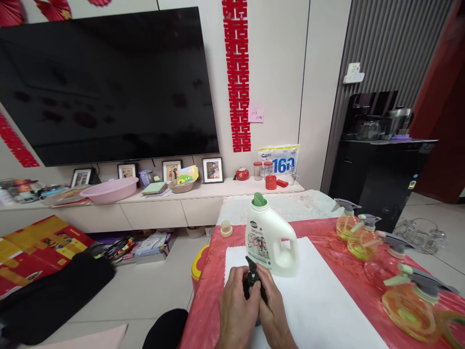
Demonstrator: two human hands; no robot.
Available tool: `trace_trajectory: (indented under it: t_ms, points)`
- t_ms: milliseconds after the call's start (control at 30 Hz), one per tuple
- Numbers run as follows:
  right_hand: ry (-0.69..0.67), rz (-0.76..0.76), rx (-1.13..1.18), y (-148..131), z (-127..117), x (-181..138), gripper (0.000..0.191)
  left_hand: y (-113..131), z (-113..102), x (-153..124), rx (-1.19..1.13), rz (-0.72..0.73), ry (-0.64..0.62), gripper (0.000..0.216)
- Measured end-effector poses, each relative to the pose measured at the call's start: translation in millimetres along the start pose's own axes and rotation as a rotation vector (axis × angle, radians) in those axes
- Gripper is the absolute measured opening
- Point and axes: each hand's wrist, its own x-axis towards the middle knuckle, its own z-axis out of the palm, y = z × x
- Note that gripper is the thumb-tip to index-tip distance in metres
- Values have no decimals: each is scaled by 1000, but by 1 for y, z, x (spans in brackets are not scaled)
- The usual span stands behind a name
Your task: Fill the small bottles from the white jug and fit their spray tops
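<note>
One head-worn camera looks forward and down across the near table (pixel 327 310) toward the television wall (pixel 276 72)

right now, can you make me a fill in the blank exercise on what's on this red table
1. Both hands, the left hand and the right hand, close around a small ____ pump bottle.
2. The white plastic detergent jug has a ____ spout.
3. The jug stands on a ____ mat.
4. The yellow spray bottles stand to the jug's ____.

Missing words: black; green; white; right
</note>
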Motion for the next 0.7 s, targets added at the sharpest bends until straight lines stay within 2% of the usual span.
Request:
trace_trajectory:
  t_ms: [133,433,700]
  points:
    - [12,28,39,4,-1,-1,38,3,-1,1,43,-41,-18,25]
    - [58,60,116,1,-1,11,23,6,-4,5,118,2,-2,14]
    - [55,86,136,-5,-1,12,25,1,-2,3,187,57,9,12]
